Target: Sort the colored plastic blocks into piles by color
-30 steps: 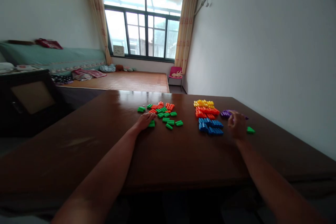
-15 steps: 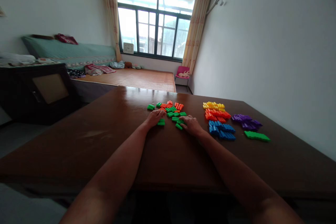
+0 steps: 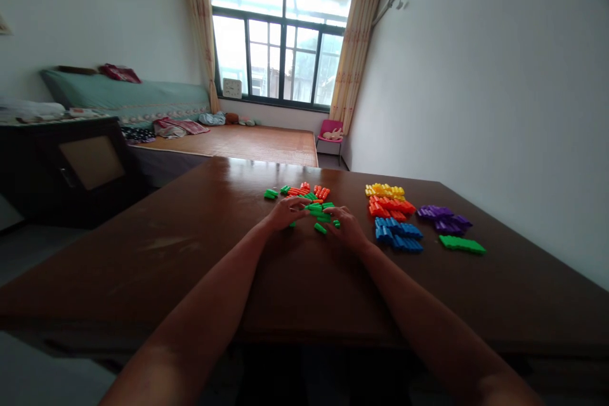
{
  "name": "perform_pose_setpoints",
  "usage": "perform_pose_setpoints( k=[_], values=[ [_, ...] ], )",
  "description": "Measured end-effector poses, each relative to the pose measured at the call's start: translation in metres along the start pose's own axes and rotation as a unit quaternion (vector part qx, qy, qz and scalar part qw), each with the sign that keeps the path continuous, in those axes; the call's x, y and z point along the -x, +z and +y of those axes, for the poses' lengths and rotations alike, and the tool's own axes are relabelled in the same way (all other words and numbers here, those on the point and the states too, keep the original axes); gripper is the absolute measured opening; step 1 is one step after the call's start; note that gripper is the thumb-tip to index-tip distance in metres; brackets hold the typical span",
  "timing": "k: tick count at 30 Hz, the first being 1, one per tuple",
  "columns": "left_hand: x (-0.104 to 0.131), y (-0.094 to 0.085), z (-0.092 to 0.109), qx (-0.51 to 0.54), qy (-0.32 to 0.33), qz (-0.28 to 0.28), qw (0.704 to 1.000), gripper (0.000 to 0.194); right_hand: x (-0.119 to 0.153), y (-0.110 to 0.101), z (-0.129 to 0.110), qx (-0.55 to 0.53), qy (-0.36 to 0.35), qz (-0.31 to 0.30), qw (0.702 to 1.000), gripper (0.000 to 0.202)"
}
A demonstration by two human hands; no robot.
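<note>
My left hand (image 3: 286,212) reaches in from the left of a loose pile, its fingertips at the green pieces (image 3: 314,208). From the right, my right hand (image 3: 347,226) touches the same green pieces with its fingertips. What either hand grips is too small to make out. Orange pieces (image 3: 322,193) lie just beyond the green ones. One green piece (image 3: 320,228) rests apart between the hands, and a small green pair (image 3: 271,194) lies to the far left of the pile.
On the right of the brown table (image 3: 190,266) sit grouped yellow (image 3: 384,191), orange (image 3: 391,207), blue (image 3: 398,235), purple (image 3: 445,219) and green (image 3: 462,244) blocks. Beyond the table are a bed (image 3: 266,143) and a pink chair (image 3: 330,129).
My left hand has moved right over the green pieces near it. The green pieces between my hands have shifted, and my right hand's fingers have moved slightly up along them.
</note>
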State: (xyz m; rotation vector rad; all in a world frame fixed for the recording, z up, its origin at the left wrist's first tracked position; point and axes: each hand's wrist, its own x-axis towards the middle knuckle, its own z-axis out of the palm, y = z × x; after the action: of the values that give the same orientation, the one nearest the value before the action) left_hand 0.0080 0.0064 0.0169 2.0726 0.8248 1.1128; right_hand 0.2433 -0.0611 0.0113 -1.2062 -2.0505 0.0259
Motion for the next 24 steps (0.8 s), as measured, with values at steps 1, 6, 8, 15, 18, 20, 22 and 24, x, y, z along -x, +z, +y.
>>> perform_pose_setpoints(
  k=[1, 6, 8, 15, 18, 20, 22, 24],
  values=[
    [0.0, 0.003, 0.003, 0.015, 0.012, -0.019, 1.0, 0.043, 0.0, 0.001, -0.002, -0.006, -0.006, -0.001, 1.0, 0.033],
    [-0.001, -0.001, 0.0, 0.05, 0.008, -0.035, 0.998, 0.03, 0.0, 0.003, -0.002, -0.013, -0.022, -0.008, 1.0, 0.033],
    [-0.002, -0.006, -0.003, 0.045, -0.012, -0.014, 0.999, 0.03, -0.001, 0.002, 0.0, -0.01, 0.002, 0.007, 1.0, 0.03],
    [0.002, 0.009, -0.001, -0.014, -0.011, -0.117, 0.993, 0.033, -0.007, 0.008, 0.006, 0.027, 0.116, 0.021, 0.993, 0.027],
    [0.002, 0.011, 0.0, -0.108, 0.023, -0.089, 0.99, 0.026, -0.009, 0.011, 0.005, 0.069, 0.127, -0.022, 0.989, 0.028],
    [0.001, 0.006, -0.001, -0.161, 0.037, -0.047, 0.985, 0.022, -0.01, 0.011, 0.003, 0.085, 0.139, -0.03, 0.986, 0.031],
    [0.0, -0.001, -0.002, -0.188, 0.037, -0.009, 0.981, 0.02, -0.009, 0.009, 0.003, 0.093, 0.152, -0.014, 0.984, 0.033],
    [-0.001, -0.007, -0.003, -0.197, 0.031, 0.019, 0.98, 0.021, -0.008, 0.006, 0.004, 0.095, 0.161, 0.001, 0.982, 0.032]
  ],
)
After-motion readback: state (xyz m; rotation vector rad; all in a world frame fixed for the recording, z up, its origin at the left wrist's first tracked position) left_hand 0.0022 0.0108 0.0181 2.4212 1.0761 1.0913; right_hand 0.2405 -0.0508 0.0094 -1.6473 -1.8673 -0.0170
